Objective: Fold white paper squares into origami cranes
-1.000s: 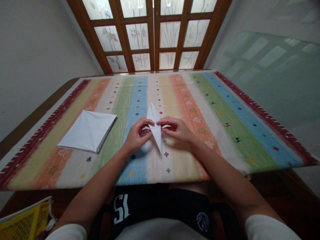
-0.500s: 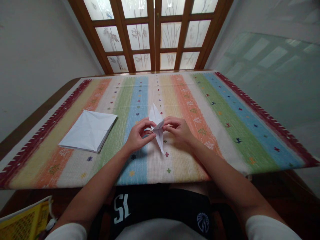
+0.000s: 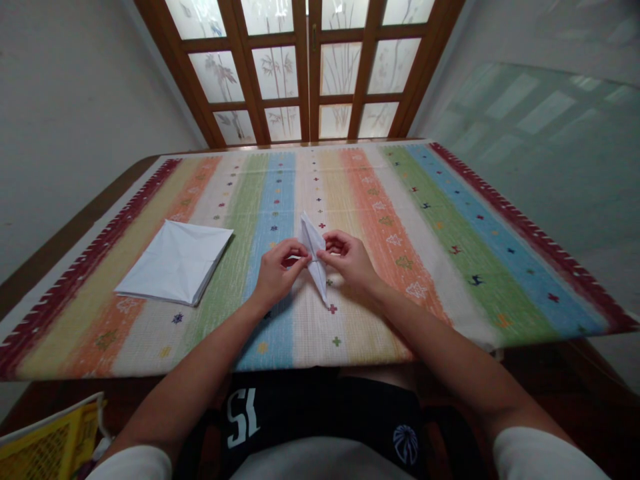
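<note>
We're right in at the centre of the table, and the left hand (image 3: 280, 272) has its fingers (image 3: 299, 259) curled in tight, pinching the left side of the narrow folded paper (image 3: 313, 257). Across from it, the right hand (image 3: 347, 260) comes in with its fingers (image 3: 327, 245) bent and gripping the paper's other side, so neither hand has let go. The paper sits between the fingertips, its upper point leaning left above them and its lower point reaching down past the right hand, just beside a small pink cross on the striped tablecloth (image 3: 395, 200). There's open cloth on either side of the hands: orange stripes to the right, blue and green to the left, then, well apart, a flat square of folded white paper (image 3: 175, 262). The near table edge runs below both wrists. Compared with half a second ago, the hands have closed in on each other, and the small flap that stood out at the paper's middle now lies flat.
</note>
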Motion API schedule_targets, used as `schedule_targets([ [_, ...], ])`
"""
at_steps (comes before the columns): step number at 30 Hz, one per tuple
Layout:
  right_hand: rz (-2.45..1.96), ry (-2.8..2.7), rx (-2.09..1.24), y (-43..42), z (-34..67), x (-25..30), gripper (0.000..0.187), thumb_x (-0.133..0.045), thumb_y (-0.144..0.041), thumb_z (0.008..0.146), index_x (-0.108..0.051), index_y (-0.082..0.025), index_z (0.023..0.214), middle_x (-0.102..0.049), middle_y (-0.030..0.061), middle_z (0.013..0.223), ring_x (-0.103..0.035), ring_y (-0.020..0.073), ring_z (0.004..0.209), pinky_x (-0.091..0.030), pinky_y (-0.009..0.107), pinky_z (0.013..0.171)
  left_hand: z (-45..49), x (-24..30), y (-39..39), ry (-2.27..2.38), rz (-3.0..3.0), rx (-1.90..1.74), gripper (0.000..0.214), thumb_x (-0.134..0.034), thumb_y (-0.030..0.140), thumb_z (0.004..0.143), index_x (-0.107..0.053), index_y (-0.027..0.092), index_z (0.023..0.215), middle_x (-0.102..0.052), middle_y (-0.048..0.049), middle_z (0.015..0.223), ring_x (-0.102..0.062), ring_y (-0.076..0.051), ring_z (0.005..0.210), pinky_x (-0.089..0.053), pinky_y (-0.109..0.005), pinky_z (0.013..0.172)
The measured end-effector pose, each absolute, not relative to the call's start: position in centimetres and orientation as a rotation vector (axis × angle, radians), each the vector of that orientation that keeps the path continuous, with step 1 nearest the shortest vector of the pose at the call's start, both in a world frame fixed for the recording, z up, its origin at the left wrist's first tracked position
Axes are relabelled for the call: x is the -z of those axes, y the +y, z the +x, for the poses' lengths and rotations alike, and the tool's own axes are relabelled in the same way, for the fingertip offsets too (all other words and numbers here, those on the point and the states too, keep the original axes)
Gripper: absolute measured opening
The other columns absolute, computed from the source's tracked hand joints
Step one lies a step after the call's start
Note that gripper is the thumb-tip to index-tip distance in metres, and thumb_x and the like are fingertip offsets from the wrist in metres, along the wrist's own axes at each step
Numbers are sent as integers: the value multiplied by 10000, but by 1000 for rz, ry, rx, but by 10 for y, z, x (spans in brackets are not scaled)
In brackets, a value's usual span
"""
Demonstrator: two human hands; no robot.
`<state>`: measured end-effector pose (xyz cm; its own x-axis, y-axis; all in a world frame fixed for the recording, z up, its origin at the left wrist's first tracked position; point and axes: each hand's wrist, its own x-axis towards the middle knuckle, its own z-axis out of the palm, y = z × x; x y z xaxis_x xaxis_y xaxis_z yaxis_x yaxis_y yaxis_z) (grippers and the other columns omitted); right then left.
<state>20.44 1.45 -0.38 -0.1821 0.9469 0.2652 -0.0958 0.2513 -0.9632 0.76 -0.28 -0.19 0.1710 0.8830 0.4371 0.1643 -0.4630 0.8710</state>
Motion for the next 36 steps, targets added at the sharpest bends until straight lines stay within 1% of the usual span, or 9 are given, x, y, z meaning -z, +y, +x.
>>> schedule_targets([
  [6, -877, -1503, -1029, 8, 203, 1, 389, -887, -548, 831, -680, -236, 936, -723, 18, 890, -690, 175, 775, -598, 316, 726, 10, -2, -5, 1054, 1805, -1308, 261, -743, 460, 996, -770, 201, 1017, -704, -140, 1412, -774, -226, 1086, -687, -328, 819],
  [9, -848, -1655, -826, 4, 205, -2, 267, -823, -468, 926, -713, -234, 993, -749, 37, 941, -713, 198, 847, -603, 359, 831, 10, -3, -7, 1050, 1835, -1238, 353, -654, 530, 1046, -790, 214, 1123, -769, -139, 1319, -770, -260, 1147, -684, -373, 870],
  [12, -810, -1830, -576, 2, 208, -3, 137, -680, -287, 1020, -747, -239, 1130, -764, 68, 1056, -717, 226, 986, -587, 399, 931, 9, -2, -8, 1030, 1776, -1185, 439, -663, 600, 1024, -796, 204, 1157, -826, -115, 1144, -801, -248, 1016, -676, -385, 894],
  [18, -694, -2023, -367, 6, 212, 1, 533, -542, 2, 924, -734, -284, 1330, -660, 78, 1161, -658, 226, 1103, -593, 400, 961, 7, -5, -4, 1075, 1597, -1227, 424, -744, 616, 955, -802, 200, 1017, -830, -59, 936, -788, -211, 826, -677, -350, 807],
  [23, -693, -2004, -339, 12, 220, 2, 349, -702, -127, 960, -785, -308, 1246, -594, 84, 1182, -635, 253, 1150, -611, 459, 1006, 5, -4, 0, 1019, 1472, -1205, 380, -790, 540, 919, -774, 185, 1056, -812, -43, 905, -773, -196, 773, -673, -332, 742],
  [29, -724, -1926, -577, 18, 226, 1, 171, -832, -346, 939, -854, -319, 1106, -624, 96, 1340, -697, 264, 1127, -603, 500, 1063, 7, 1, -1, 969, 1417, -1236, 668, -793, 433, 925, -548, 195, 1499, -716, 46, 740, -706, -141, 636, -632, -269, 678],
  [31, -763, -1901, -664, 18, 226, 0, 168, -860, -384, 913, -865, -316, 1066, -644, 93, 1387, -721, 257, 1078, -601, 510, 1062, 8, 2, -2, 960, 1443, -1272, 729, -788, 392, 933, -460, 234, 1564, -734, 34, 793, -700, -132, 641, -612, -250, 674],
  [33, -792, -1874, -723, 18, 226, -1, 156, -873, -402, 897, -875, -313, 1025, -676, 88, 1386, -733, 260, 1074, -588, 516, 1075, 8, 2, -2, 961, 1493, -1311, 638, -786, 368, 932, -504, 263, 1495, -769, -14, 939, -715, -131, 688, -592, -237, 670],
  [36, -798, -1785, -793, 17, 223, -1, 133, -872, -425, 891, -877, -305, 949, -739, 88, 1247, -727, 282, 1144, -585, 506, 1073, 6, 1, -3, 999, 1640, -1295, 304, -739, 394, 971, -661, 229, 1213, -765, -50, 1048, -736, -143, 785, -597, -246, 728],
])
